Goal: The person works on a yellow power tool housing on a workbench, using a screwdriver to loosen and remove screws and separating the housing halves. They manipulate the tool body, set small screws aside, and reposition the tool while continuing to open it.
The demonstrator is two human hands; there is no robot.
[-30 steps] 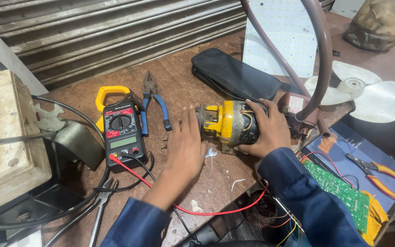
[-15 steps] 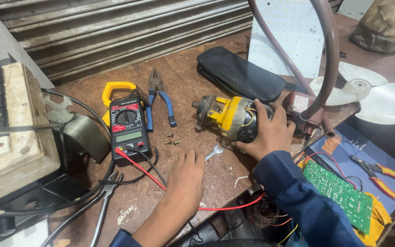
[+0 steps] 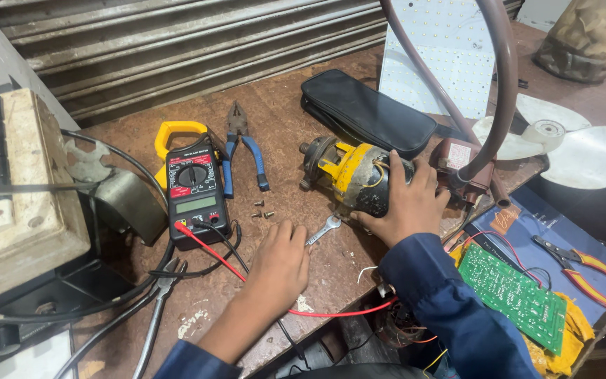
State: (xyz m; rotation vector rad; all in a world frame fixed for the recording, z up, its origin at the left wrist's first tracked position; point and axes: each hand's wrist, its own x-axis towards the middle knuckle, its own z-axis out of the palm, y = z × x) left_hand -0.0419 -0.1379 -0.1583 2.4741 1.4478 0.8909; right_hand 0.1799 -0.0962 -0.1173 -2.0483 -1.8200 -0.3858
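My right hand [image 3: 407, 202] grips the rear of a yellow and black motor [image 3: 348, 174] that lies on its side on the brown workbench [image 3: 296, 119]. My left hand [image 3: 279, 261] rests flat on the bench with fingers apart, just left of a small silver wrench [image 3: 322, 230] and over a red test lead [image 3: 208, 247]. Several small screws [image 3: 261, 209] lie just beyond the left hand's fingertips. A black clamp meter [image 3: 196, 188] with a yellow jaw sits to the left.
Blue-handled pliers [image 3: 241, 151] lie beside the meter. A black pouch [image 3: 366, 112], a white LED panel [image 3: 442, 60] and a white fan blade [image 3: 569, 144] sit behind. A green circuit board [image 3: 517, 295] and red-handled cutters [image 3: 576, 265] are at right. A switchboard box [image 3: 8, 203] stands left.
My left hand has come off the motor and moved down-left onto the bench near the wrench. The right hand stays on the motor.
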